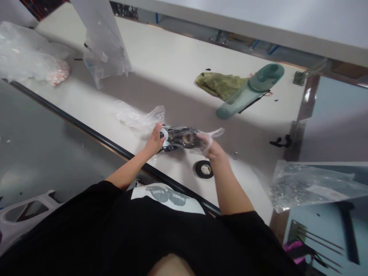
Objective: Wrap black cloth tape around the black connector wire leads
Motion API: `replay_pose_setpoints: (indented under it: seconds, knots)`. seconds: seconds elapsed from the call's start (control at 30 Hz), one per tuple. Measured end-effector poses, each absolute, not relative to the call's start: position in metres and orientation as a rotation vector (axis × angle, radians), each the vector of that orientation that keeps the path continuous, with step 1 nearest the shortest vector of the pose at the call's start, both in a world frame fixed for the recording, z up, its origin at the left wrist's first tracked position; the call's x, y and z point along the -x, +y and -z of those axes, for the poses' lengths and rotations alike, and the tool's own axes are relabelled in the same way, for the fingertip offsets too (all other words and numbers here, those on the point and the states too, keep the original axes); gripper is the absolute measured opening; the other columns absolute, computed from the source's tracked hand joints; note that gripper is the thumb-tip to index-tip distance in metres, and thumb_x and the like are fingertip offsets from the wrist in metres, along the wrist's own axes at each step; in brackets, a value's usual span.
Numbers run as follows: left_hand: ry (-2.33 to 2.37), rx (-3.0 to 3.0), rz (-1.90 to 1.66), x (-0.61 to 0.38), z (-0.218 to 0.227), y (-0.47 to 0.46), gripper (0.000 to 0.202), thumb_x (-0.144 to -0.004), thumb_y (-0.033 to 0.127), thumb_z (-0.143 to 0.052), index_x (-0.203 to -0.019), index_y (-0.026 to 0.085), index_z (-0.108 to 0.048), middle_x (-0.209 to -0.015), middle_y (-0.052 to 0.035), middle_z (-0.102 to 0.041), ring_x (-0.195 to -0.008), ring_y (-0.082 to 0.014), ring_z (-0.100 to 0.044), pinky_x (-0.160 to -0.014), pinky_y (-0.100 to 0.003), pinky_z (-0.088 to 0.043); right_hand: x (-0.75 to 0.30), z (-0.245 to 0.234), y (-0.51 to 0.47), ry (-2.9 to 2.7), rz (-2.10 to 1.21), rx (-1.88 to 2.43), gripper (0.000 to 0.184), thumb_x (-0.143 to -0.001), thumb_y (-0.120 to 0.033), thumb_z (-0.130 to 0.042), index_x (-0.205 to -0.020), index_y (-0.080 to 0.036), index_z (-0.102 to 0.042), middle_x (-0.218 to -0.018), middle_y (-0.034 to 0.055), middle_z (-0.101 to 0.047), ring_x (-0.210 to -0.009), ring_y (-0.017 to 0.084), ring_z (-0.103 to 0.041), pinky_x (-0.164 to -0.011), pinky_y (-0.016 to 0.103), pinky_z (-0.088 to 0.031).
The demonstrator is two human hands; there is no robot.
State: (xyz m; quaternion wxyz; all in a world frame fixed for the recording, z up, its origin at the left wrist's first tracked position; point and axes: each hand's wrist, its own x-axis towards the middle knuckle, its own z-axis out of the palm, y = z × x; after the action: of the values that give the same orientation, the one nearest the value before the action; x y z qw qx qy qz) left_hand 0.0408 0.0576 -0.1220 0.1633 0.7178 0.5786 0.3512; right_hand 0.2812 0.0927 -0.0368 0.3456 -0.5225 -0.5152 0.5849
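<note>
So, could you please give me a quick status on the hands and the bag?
Both hands, left and right, gripping clear bag of dark parts. Tape roll lies beside right wrist.

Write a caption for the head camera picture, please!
Two bare hands, left hand and right hand, hold a clear plastic bag of dark parts above a white table.

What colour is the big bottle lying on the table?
The bottle is a see-through teal green, seen clearly in the head view.

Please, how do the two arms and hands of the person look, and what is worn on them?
Both forearms are bare to above the elbow. The left hand and right hand show no gloves; no watch or bracelet is visible. A black top with a light printed patch covers the body.
</note>
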Motion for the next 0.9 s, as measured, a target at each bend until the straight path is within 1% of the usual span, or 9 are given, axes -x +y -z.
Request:
replay_pose_setpoints:
  seconds: [0.13, 0.23, 0.3, 0.43, 0.57, 0.67, 0.77, 0.83, 0.9]
  knots:
    - [1.712, -2.065, -1.073, -0.039, 0.122, 0.058, 0.062, -0.087, 0.021, -0.043, -0.141, 0.018, -0.013, -0.141, -0.0221, -0.036, -0.130, -0.0249, -0.045, -0.105, -0.043, -0.041, -0.363, 0.038, 0.070, -1.039, -1.332, 1.618, 0.038, -0.064, -0.059, -0.053, -0.071, -0.023, -0.059, -0.070, 0.0026, -0.064, -0.074, 0.021, -0.061, -0.069, 0.036, -0.049]
    - [1.757, -2.053, -1.183, -0.036, 0.118, 0.053, 0.062, -0.088, 0.029, -0.044, -0.140, 0.019, -0.011, -0.142, -0.0236, -0.030, -0.123, -0.0253, -0.050, -0.103, -0.045, -0.042, -0.385, 0.043, 0.030, -1.458, -0.788, 2.141, 0.039, -0.064, -0.056, -0.061, -0.079, -0.021, -0.065, -0.075, 0.0055, -0.067, -0.079, 0.025, -0.060, -0.070, 0.036, -0.044]
    - [1.799, -2.026, -1.266, -0.030, 0.115, 0.046, 0.062, -0.089, 0.033, -0.045, -0.140, 0.020, -0.012, -0.141, -0.0228, -0.029, -0.120, -0.0255, -0.050, -0.103, -0.047, -0.040, -0.371, 0.048, 0.000, -1.857, -0.600, 2.319, 0.040, -0.072, -0.053, -0.057, -0.091, -0.020, -0.067, -0.086, 0.0109, -0.070, -0.085, 0.028, -0.060, -0.072, 0.037, -0.042]
    - [1.887, -1.964, -1.358, -0.010, 0.109, 0.021, 0.058, -0.087, 0.031, -0.047, -0.137, 0.020, -0.019, -0.135, -0.0205, -0.034, -0.112, -0.0229, -0.054, -0.098, -0.045, -0.045, -0.326, 0.060, -0.035, -2.545, -0.495, 2.227, 0.045, -0.078, -0.042, -0.059, -0.118, -0.021, -0.059, -0.115, 0.0119, -0.067, -0.106, 0.031, -0.056, -0.080, 0.039, -0.041]
    - [1.961, -1.808, -1.329, 0.015, 0.108, -0.026, 0.054, -0.083, 0.022, -0.047, -0.133, 0.019, -0.026, -0.130, -0.0180, -0.039, -0.092, -0.0162, -0.059, -0.087, -0.040, -0.052, -0.324, 0.064, -0.030, -2.633, -0.382, 2.308, 0.041, -0.082, -0.036, -0.055, -0.121, -0.021, -0.058, -0.110, 0.0145, -0.069, -0.108, 0.032, -0.057, -0.083, 0.043, -0.041]
    - [2.062, -1.629, -1.239, 0.036, 0.108, -0.079, 0.050, -0.080, 0.017, -0.045, -0.128, 0.014, -0.034, -0.127, -0.0177, -0.044, -0.082, -0.0130, -0.061, -0.087, -0.039, -0.052, -0.331, 0.060, -0.017, -2.417, -0.533, 2.305, 0.037, -0.071, -0.036, -0.065, -0.106, -0.022, -0.067, -0.096, 0.0142, -0.071, -0.099, 0.034, -0.061, -0.083, 0.046, -0.041]
    - [2.176, -1.361, -1.154, 0.056, 0.104, -0.145, 0.048, -0.079, 0.015, -0.045, -0.126, 0.011, -0.040, -0.123, -0.0167, -0.052, -0.080, -0.0129, -0.062, -0.090, -0.040, -0.051, -0.306, 0.055, -0.009, -1.771, -1.009, 2.083, 0.042, -0.051, -0.044, -0.077, -0.087, -0.023, -0.069, -0.077, 0.0096, -0.070, -0.088, 0.035, -0.062, -0.076, 0.047, -0.044]
    - [2.212, -1.155, -1.121, 0.067, 0.098, -0.191, 0.045, -0.078, 0.014, -0.046, -0.123, 0.012, -0.045, -0.119, -0.0143, -0.057, -0.085, -0.0145, -0.064, -0.092, -0.040, -0.050, -0.261, 0.052, -0.013, -1.680, -1.277, 1.836, 0.042, -0.055, -0.053, -0.068, -0.087, -0.025, -0.067, -0.074, 0.0053, -0.069, -0.082, 0.030, -0.064, -0.071, 0.043, -0.047]
    - [2.214, -0.966, -1.134, 0.078, 0.089, -0.235, 0.040, -0.078, 0.014, -0.048, -0.118, 0.014, -0.051, -0.116, -0.0122, -0.061, -0.091, -0.0163, -0.064, -0.092, -0.039, -0.050, -0.197, 0.051, -0.030, -1.465, -1.734, 1.498, 0.040, -0.053, -0.051, -0.068, -0.085, -0.027, -0.066, -0.080, 0.0034, -0.070, -0.081, 0.026, -0.064, -0.070, 0.041, -0.048]
